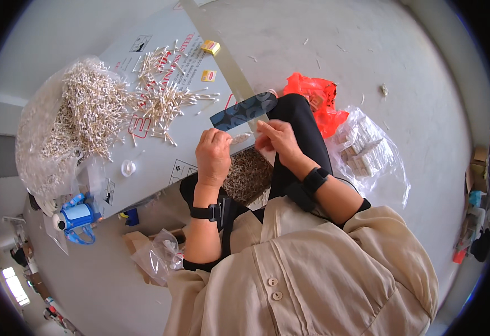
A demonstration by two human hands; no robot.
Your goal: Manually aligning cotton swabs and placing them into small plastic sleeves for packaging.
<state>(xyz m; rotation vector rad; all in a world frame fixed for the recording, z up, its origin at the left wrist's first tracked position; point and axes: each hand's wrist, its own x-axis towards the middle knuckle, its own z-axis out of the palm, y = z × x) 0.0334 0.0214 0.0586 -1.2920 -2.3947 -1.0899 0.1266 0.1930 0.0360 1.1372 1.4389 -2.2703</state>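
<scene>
My left hand (pixel 213 154) is closed in a pinch at the table's near edge. From its fingertips a small, clear, whitish packet (pixel 240 138) reaches toward the right. Just right of it, my right hand (pixel 278 140) is raised with curled fingers, smeared by motion; I cannot make out whether anything is between them. Behind both hands a dark blue patterned strip (pixel 245 111) lies slanted across the table edge. Loose cotton swabs (pixel 169 106) are scattered on the table. Below my hands, a box (pixel 248 176) full of cotton swabs sits between my legs.
A big clear bag (pixel 38 140) spills cotton swabs over the grey table (pixel 161 159). Two small yellow boxes (pixel 208 75) and a white round lid (pixel 128 167) lie there. A blue bottle (pixel 77 217) stands left. Red (pixel 312 95) and clear plastic bags (pixel 368 151) lie right.
</scene>
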